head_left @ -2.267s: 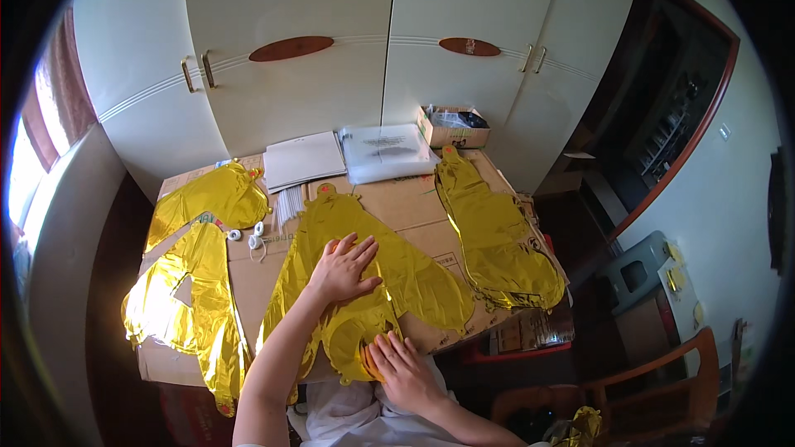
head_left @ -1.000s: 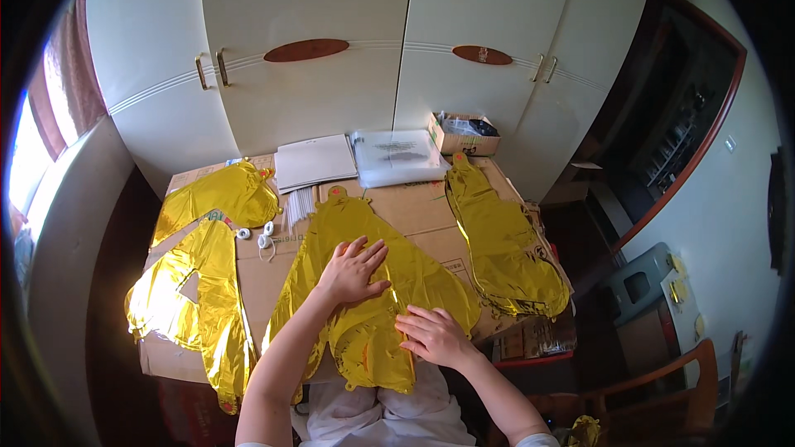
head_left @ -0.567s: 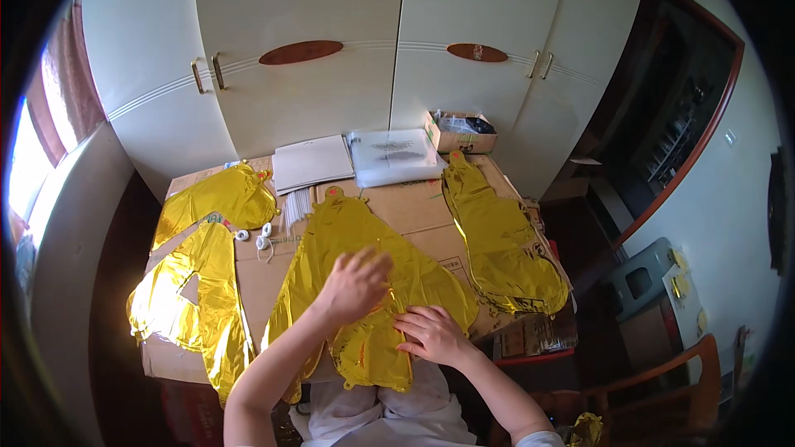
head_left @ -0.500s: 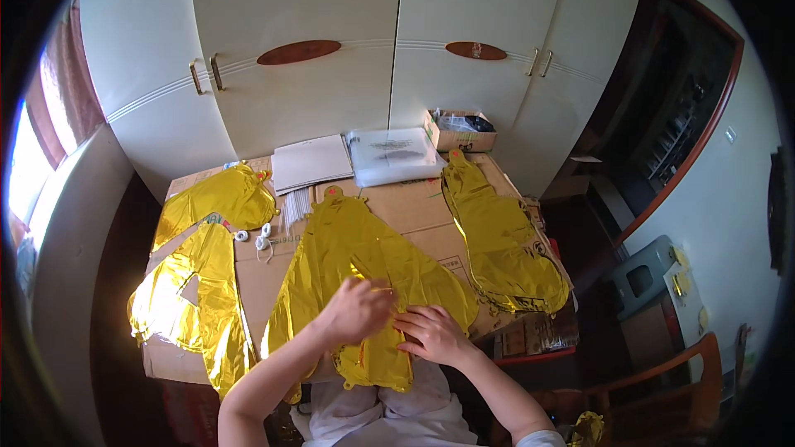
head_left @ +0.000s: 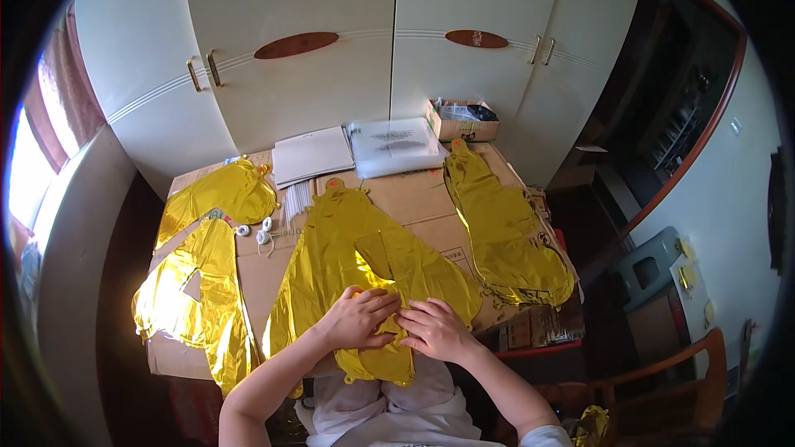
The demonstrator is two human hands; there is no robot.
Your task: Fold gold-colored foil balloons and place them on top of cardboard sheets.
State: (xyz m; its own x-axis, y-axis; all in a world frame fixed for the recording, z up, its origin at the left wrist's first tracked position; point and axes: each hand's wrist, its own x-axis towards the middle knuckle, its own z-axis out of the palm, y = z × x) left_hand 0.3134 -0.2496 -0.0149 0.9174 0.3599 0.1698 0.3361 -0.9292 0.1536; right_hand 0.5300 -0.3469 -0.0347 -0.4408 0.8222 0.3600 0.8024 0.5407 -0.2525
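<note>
The left hand (head_left: 360, 319) and right hand (head_left: 437, 331) touch shiny gold foil (head_left: 377, 364) at the near edge of the cardboard-covered table (head_left: 406, 199); whether either grip is clamped, I cannot tell. Two flat gold shapes (head_left: 219, 252) lie leftward, one tan cardboard box (head_left: 468, 130) behind.

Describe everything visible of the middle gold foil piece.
The middle gold foil piece looks like thin, shiny film, flattish and wrinkled. It narrows at its far end to a small, rounded, red-marked tab and widens toward its near side. It lies on brown cardboard, its near end reaching past the edge. The left hand and right hand touch its near part, partly hiding it; whether it is one layer is unclear.
</note>
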